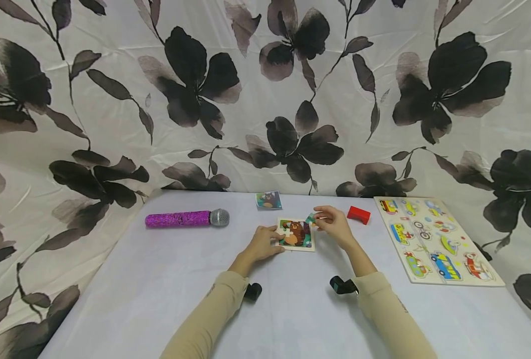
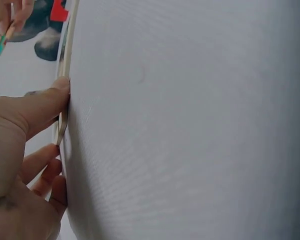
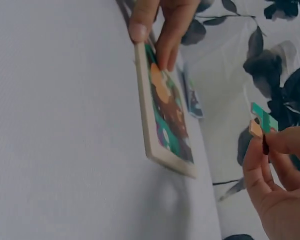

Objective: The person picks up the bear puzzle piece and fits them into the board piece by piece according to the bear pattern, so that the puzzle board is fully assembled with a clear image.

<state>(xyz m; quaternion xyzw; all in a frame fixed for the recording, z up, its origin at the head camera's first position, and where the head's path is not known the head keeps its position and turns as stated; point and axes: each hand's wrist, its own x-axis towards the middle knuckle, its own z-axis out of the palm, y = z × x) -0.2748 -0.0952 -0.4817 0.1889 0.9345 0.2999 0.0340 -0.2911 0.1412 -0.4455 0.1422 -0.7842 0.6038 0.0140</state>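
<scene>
A small bear puzzle board (image 1: 297, 234) lies flat at the table's middle. My left hand (image 1: 278, 238) holds its left edge, thumb (image 2: 50, 97) against the side and a finger (image 3: 169, 42) on top. My right hand (image 1: 318, 218) hovers just over the board's upper right corner and pinches a green puzzle piece (image 1: 310, 218) between thumb and fingertips. The right wrist view shows the same green piece (image 3: 262, 120) lifted clear of the bear puzzle board (image 3: 165, 117). A loose picture piece (image 1: 268, 200) lies beyond the board.
A glittery pink microphone (image 1: 186, 218) lies to the left. A red block (image 1: 358, 215) sits right of my right hand. A wooden vehicle puzzle board (image 1: 436, 239) lies further right. A flower-print cloth hangs behind the table.
</scene>
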